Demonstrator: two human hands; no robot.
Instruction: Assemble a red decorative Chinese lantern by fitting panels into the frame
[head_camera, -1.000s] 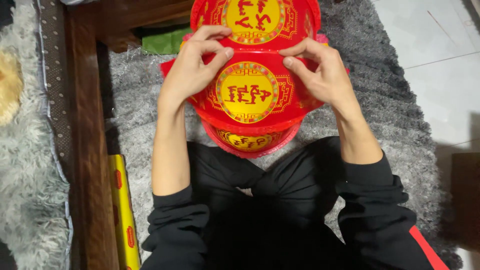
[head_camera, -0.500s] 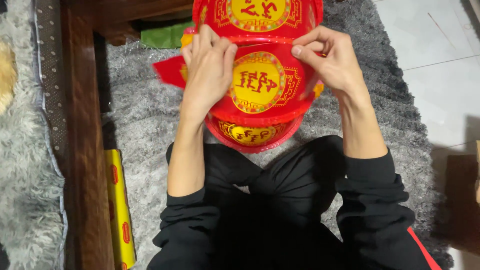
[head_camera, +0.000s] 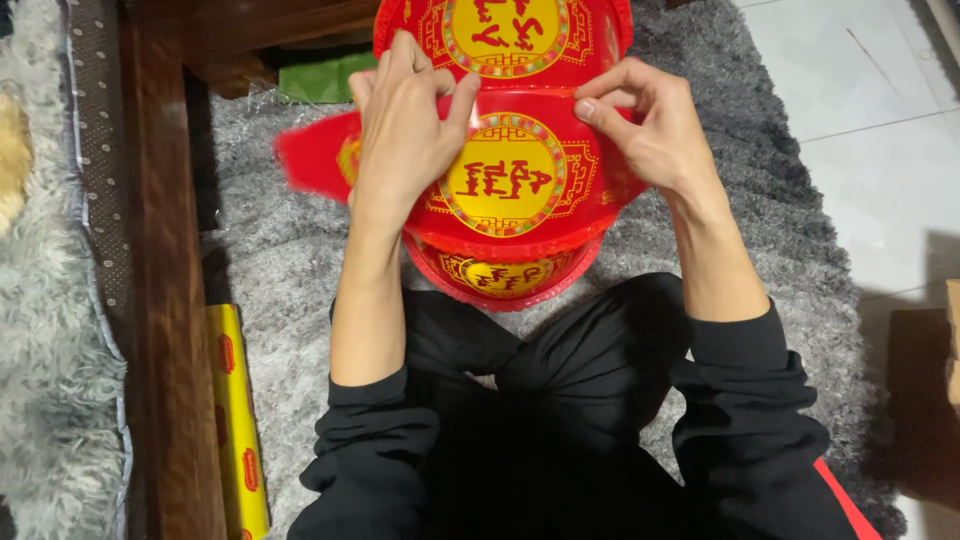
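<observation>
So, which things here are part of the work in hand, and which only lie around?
In hand:
left hand
right hand
red panel
red stack

Lying about:
yellow roll
green packet
grey rug
wooden frame

Black sleeves, red stripe, blk trousers

Left hand (head_camera: 405, 140) covers the left part of the red panel (head_camera: 505, 180), whose left flap is motion-blurred; top panel (head_camera: 500, 35) cut by upper edge; yellow box (head_camera: 238, 420) cut below.
</observation>
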